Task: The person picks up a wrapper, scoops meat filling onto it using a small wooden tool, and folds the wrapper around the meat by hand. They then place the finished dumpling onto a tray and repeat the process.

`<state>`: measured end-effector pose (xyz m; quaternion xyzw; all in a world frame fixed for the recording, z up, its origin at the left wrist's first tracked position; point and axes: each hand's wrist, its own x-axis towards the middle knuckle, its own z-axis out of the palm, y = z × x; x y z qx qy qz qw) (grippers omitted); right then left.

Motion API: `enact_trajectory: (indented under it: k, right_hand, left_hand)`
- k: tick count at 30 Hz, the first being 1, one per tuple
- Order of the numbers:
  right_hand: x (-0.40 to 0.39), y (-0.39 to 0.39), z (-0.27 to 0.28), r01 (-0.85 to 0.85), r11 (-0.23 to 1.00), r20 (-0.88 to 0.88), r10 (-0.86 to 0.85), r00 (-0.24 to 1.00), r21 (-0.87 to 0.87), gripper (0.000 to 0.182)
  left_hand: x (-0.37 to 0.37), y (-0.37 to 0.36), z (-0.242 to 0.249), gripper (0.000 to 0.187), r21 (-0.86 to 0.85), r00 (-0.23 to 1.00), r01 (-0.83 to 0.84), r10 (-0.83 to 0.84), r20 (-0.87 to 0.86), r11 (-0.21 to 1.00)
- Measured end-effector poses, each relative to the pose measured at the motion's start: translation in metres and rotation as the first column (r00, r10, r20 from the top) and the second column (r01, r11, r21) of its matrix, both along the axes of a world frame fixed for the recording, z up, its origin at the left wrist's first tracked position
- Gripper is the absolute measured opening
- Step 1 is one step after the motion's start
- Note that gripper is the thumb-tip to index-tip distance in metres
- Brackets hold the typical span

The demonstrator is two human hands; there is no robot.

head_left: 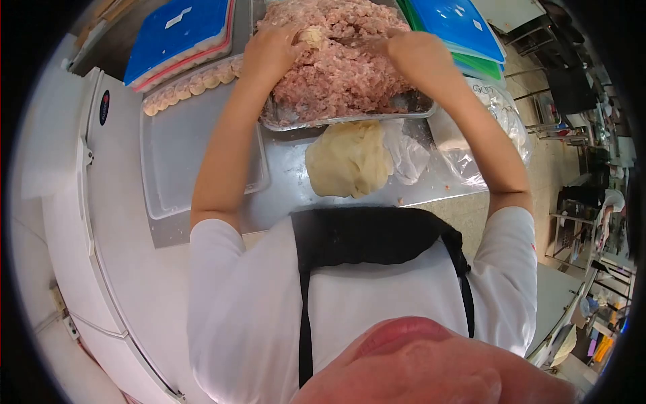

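A pale dumpling wrapper (311, 36) sits at the fingers of my left hand (272, 52), which is closed on it over the left part of the ground meat (330, 87). The meat is heaped in a metal tray (350, 122). Above the right side of the heap, my right hand (418, 59) is curled with its fingertips turned inward; I cannot tell what it holds. Left of the meat, a row of filled dumplings (195, 85) lines the far end of a translucent plastic tray (202, 158). A large lump of dough (348, 159) rests on the metal table in front of the meat.
Stacked containers with a blue lid (180, 30) stand at the far left, one layer showing dumplings. Blue and green lids (461, 30) are piled at the far right. A clear plastic bag (494, 128) lies beneath my right forearm. A white refrigerator (111, 195) borders the table's left.
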<state>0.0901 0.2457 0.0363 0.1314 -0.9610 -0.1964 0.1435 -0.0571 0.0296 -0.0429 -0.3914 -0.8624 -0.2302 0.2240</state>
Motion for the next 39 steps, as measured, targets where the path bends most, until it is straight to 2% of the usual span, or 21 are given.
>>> enact_trajectory:
  k: [1,4,7,10,13,15,17,19,20,22,24,26,28,29,31,34,35,38,39]
  right_hand:
    - [0.001,-0.003,0.014,0.043,0.998,0.005,-0.043,0.999,0.055,0.014]
    - [0.021,-0.041,0.057,0.064,0.997,-0.059,-0.062,0.996,0.035,0.033]
    - [-0.004,-0.027,0.03,-0.066,0.998,0.008,0.066,0.998,0.009,0.03]
    - [-0.023,-0.009,0.004,-0.15,0.987,0.025,0.152,0.988,-0.058,0.026]
    - [-0.036,-0.008,-0.004,0.048,0.996,0.115,-0.056,0.992,0.073,0.021]
    - [-0.042,-0.002,-0.01,0.003,0.998,0.131,-0.011,0.991,0.064,0.019]
    - [-0.039,-0.006,-0.004,-0.05,0.993,0.135,0.035,0.99,0.107,0.018]
    - [-0.025,-0.022,0.023,-0.106,0.974,0.131,0.081,0.988,0.201,0.018]
    - [-0.016,-0.032,0.043,-0.069,0.969,0.101,0.046,0.994,0.237,0.012]
    - [-0.002,-0.051,0.077,0.003,0.952,0.045,-0.018,0.999,0.306,0.01]
    - [-0.012,-0.052,0.066,0.02,0.988,0.053,-0.028,0.998,0.15,0.012]
    - [-0.026,-0.035,0.03,0.018,1.0,0.085,-0.019,0.996,0.015,0.018]
    - [-0.031,-0.004,-0.027,0.008,0.995,0.148,0.007,0.989,-0.103,0.017]
    - [-0.03,-0.007,-0.016,-0.062,0.997,0.12,0.067,0.991,-0.047,0.017]
    - [-0.011,-0.02,0.013,-0.182,0.983,0.1,0.177,0.979,0.038,0.016]
    - [-0.02,-0.042,0.05,-0.038,0.994,-0.044,0.043,0.998,0.107,0.015]
    - [-0.018,-0.04,0.047,-0.032,0.995,-0.023,0.034,0.999,0.093,0.015]
    - [-0.012,-0.021,0.021,-0.002,0.999,0.048,0.0,0.999,0.05,0.016]
    - [-0.01,-0.014,0.013,0.01,0.999,0.074,-0.013,0.997,0.039,0.016]
  left_hand:
    - [-0.002,0.0,-0.001,0.031,-0.001,0.999,0.019,-0.019,-0.033,1.0]
    - [0.003,0.003,0.008,0.037,-0.142,0.995,-0.044,0.055,0.078,0.989]
    - [-0.004,0.008,0.002,0.038,0.01,0.97,0.016,-0.013,-0.243,1.0]
    - [0.009,0.003,0.006,0.037,-0.05,0.994,-0.075,0.07,-0.089,0.996]
    - [0.049,-0.016,0.025,0.035,-0.005,0.99,0.097,-0.096,0.103,0.995]
    - [0.084,-0.026,0.034,0.03,0.138,0.917,0.332,-0.353,0.184,0.933]
    - [0.112,-0.029,0.017,0.024,0.199,0.791,0.505,-0.543,0.282,0.84]
    - [0.138,-0.04,0.001,0.023,0.232,0.701,0.538,-0.583,0.411,0.811]
    - [0.146,-0.045,-0.006,0.022,0.25,0.647,0.552,-0.597,0.474,0.796]
    - [0.153,-0.052,-0.022,0.02,0.249,0.644,0.538,-0.583,0.496,0.806]
    - [0.158,-0.056,-0.034,0.021,0.242,0.639,0.528,-0.569,0.518,0.814]
    - [0.164,-0.054,-0.044,0.025,0.229,0.633,0.529,-0.559,0.536,0.817]
    - [0.173,-0.052,-0.057,0.027,0.211,0.711,0.495,-0.533,0.458,0.843]
    - [0.174,-0.049,-0.059,0.027,0.215,0.755,0.466,-0.512,0.408,0.858]
    - [0.176,-0.051,-0.058,0.025,0.218,0.732,0.488,-0.532,0.425,0.845]
    - [0.169,-0.052,-0.056,0.023,0.202,0.721,0.518,-0.551,0.42,0.831]
    - [0.168,-0.052,-0.056,0.022,0.197,0.72,0.526,-0.557,0.415,0.827]
    - [0.169,-0.048,-0.047,0.02,0.332,0.777,0.455,-0.55,0.307,0.827]
    - [0.167,-0.05,-0.047,0.021,0.368,0.763,0.426,-0.547,0.344,0.826]
